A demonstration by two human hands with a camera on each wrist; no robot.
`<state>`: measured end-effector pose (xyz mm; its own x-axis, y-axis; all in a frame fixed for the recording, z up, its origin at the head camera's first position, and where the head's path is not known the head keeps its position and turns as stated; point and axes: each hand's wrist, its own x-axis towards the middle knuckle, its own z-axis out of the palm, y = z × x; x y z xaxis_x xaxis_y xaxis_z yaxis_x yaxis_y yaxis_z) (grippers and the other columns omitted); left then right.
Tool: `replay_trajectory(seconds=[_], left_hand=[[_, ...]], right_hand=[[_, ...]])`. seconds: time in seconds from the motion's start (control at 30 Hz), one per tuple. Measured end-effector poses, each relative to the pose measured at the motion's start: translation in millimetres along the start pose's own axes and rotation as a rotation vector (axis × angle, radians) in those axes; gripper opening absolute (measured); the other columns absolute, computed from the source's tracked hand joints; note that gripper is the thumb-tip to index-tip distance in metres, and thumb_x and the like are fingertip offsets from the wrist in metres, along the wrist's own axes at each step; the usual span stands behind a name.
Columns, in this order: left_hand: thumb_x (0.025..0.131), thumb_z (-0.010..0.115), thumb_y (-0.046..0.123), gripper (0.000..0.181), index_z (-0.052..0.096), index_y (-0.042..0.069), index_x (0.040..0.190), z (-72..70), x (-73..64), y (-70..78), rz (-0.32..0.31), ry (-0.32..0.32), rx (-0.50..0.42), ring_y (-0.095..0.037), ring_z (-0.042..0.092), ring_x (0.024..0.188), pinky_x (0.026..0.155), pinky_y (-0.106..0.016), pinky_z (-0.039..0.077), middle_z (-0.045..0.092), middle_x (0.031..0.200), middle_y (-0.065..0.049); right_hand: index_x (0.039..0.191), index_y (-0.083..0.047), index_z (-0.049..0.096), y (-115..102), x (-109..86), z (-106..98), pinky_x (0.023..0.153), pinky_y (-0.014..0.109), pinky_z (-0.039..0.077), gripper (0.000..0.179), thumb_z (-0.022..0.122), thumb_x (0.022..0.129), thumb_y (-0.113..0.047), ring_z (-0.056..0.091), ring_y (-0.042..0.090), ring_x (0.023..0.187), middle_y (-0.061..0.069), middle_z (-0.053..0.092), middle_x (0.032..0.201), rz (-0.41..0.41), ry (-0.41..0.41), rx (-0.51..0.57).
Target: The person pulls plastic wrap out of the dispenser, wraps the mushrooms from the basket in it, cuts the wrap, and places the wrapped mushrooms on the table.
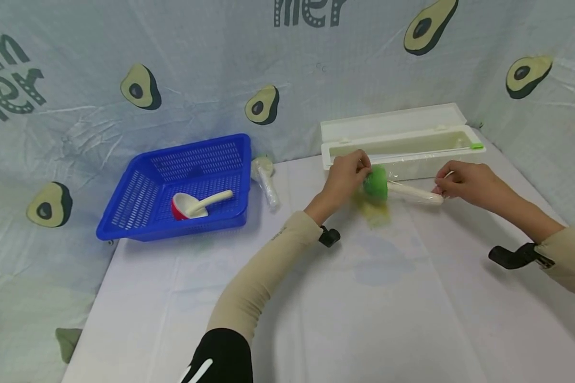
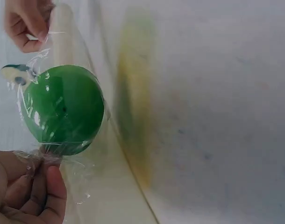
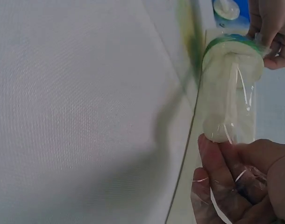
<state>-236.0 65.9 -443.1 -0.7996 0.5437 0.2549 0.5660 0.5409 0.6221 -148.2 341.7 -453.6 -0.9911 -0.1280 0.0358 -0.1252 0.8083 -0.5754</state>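
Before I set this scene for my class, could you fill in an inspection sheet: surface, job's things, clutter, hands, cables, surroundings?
Surface: white-covered table, lightly creased; yellow-green patch near the work.
Job's things: green ladle with a pale handle, in clear film.
Clutter: blue basket holding a red-and-white ladle; wrapped utensil lying beside it; long white box, lid raised, behind the ladle.
Hands: left hand pinches film by the green bowl; right hand pinches film at the handle's end.
Cables: nothing seen.
Surroundings: pale sheet printed with avocados and lettering.
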Motion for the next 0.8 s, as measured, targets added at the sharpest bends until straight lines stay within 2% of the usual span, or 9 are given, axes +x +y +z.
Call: replay_trajectory(seconds=[0.13,0.3,0.37,0.47,0.53,0.63,0.7,0.8], left_hand=[[0.100,0.066,0.010,0.004,0.067,0.011,0.096,5.0,0.3,-1.7,0.078,-0.043,0.187,-0.009,0.065,0.084,0.072,-0.019,0.049,0.073,0.095,0.001],[0.101,0.064,0.013,0.009,0.061,0.011,0.093,5.8,-0.6,0.3,0.187,-0.037,0.351,-0.012,0.054,0.081,0.068,-0.022,0.043,0.062,0.091,0.001],[0.102,0.064,0.016,0.014,0.057,0.011,0.091,5.1,-1.1,1.9,0.208,-0.035,0.419,-0.014,0.049,0.078,0.064,-0.023,0.040,0.055,0.090,0.001],[0.101,0.065,0.012,0.012,0.059,0.013,0.090,4.2,0.5,2.4,0.185,-0.071,0.406,-0.014,0.046,0.077,0.063,-0.021,0.037,0.051,0.089,0.000],[0.099,0.065,0.007,0.010,0.066,0.014,0.092,2.7,2.9,2.9,0.166,-0.114,0.333,-0.013,0.049,0.079,0.065,-0.020,0.039,0.053,0.090,0.000],[0.098,0.065,0.000,0.018,0.076,0.015,0.098,-0.3,8.7,4.1,0.154,-0.198,0.243,-0.014,0.055,0.087,0.074,-0.018,0.043,0.061,0.096,-0.002],[0.097,0.067,0.002,0.020,0.079,0.016,0.103,-2.2,11.8,6.0,0.162,-0.244,0.272,-0.014,0.057,0.093,0.080,-0.018,0.044,0.066,0.102,-0.001],[0.097,0.068,0.004,0.023,0.080,0.019,0.110,-4.5,14.1,11.9,0.207,-0.301,0.412,-0.015,0.055,0.102,0.088,-0.019,0.043,0.069,0.111,0.002]], right_hand=[[0.101,-0.002,0.067,3,7.1,7,0.059,0.023,0.048,0.008,0.067,0.099,-0.010,0.064,0.014,0.072,0.004,0.074,0.085,-0.068,-0.034,-0.081],[0.096,-0.003,0.068,6,13.8,15,0.058,0.025,0.045,0.006,0.070,0.097,-0.009,0.057,0.011,0.071,0.000,0.070,0.081,-0.113,-0.046,-0.122],[0.095,-0.004,0.069,7,15.8,17,0.059,0.025,0.045,0.006,0.071,0.096,-0.010,0.057,0.012,0.071,0.000,0.070,0.081,-0.122,-0.048,-0.130],[0.094,-0.004,0.071,8,18.1,20,0.058,0.025,0.045,0.007,0.074,0.094,-0.011,0.055,0.013,0.071,-0.001,0.070,0.081,-0.145,-0.055,-0.145],[0.093,-0.005,0.072,9,19.2,21,0.059,0.025,0.045,0.006,0.076,0.092,-0.010,0.056,0.012,0.071,-0.001,0.071,0.081,-0.154,-0.057,-0.152],[0.092,-0.005,0.073,10,20.5,19,0.060,0.025,0.046,0.004,0.076,0.091,-0.008,0.057,0.012,0.072,-0.001,0.072,0.083,-0.167,-0.077,-0.167],[0.091,-0.006,0.073,10,21.9,16,0.060,0.026,0.047,0.003,0.076,0.091,-0.007,0.058,0.012,0.072,-0.001,0.072,0.083,-0.175,-0.102,-0.179],[0.089,-0.007,0.073,8,23.5,12,0.060,0.027,0.047,0.003,0.076,0.091,-0.007,0.058,0.013,0.072,-0.001,0.071,0.082,-0.177,-0.156,-0.195]])
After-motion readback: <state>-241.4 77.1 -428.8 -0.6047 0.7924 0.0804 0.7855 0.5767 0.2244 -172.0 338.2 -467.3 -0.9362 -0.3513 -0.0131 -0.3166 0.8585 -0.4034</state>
